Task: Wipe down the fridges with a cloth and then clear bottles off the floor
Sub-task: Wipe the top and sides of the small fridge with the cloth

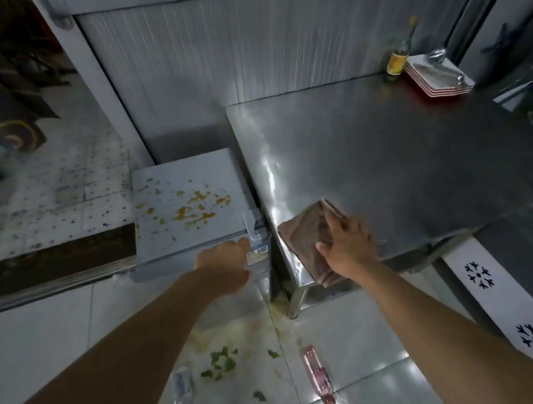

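I am at the wiping step. My right hand [346, 246] lies on a folded brown terry cloth [307, 240] at the near corner of a smooth, shiny steel-topped unit [384, 159], fingers spread flat, pressing it. My left hand [229, 266] rests at the front edge of a low white chest fridge [188, 205], its lid spattered with orange stains; whether its fingers are curled I cannot tell. Next, I judge, the cloth must cross to those stains. A pink plastic bottle [317, 371] and a clear one [182, 386] lie on the glossy tiled floor [44, 334].
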`<state>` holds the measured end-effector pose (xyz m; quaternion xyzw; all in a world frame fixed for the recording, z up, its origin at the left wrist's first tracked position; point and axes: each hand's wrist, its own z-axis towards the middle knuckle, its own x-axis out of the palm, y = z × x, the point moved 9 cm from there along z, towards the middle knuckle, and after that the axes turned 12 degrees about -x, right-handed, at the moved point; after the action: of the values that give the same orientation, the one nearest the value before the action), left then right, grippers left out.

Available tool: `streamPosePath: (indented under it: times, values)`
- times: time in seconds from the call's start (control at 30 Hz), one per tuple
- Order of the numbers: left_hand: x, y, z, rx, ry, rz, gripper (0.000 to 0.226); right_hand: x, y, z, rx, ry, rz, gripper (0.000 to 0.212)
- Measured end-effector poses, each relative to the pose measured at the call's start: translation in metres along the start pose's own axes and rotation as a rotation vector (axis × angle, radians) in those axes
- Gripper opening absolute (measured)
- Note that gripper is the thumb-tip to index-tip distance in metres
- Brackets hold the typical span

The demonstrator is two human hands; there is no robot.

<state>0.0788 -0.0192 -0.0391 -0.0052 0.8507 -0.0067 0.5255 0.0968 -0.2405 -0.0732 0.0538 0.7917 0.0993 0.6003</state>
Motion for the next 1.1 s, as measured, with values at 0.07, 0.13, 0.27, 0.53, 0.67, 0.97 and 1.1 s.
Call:
streamPosePath:
  times: [0.07, 0.13, 0.27, 0.53, 0.67, 0.97, 1.1]
  values:
    - [0.001, 0.006, 0.010, 0.004, -0.001, 0.006, 0.042, 0.000, 0.000, 0.006, 0.020, -0.024, -0.064, 0.071]
    - [0.006, 0.014, 0.018, 0.009, 0.004, 0.035, 0.042, -0.001, 0.003, 0.009, 0.025, -0.057, -0.109, 0.068]
    - [0.012, 0.035, 0.025, 0.030, 0.043, 0.054, 0.044, -0.002, 0.021, 0.011, 0.051, -0.082, -0.052, 0.061]
    - [-0.004, 0.111, 0.021, 0.120, 0.045, 0.022, 0.048, -0.012, 0.089, -0.002, 0.065, -0.120, -0.042, 0.039]
    - [-0.014, 0.150, 0.019, 0.137, 0.021, -0.014, 0.045, -0.032, 0.146, -0.008, 0.054, -0.250, 0.028, 0.032]
    - [-0.014, 0.169, 0.062, -0.126, 0.361, -1.039, 0.020, -0.038, 0.235, 0.030, -0.115, -0.298, 0.423, 0.026]
    - [-0.007, 0.153, 0.073, -0.327, 0.530, -1.446, 0.024, -0.022, 0.248, 0.055, -0.152, -0.228, 0.570, 0.033]
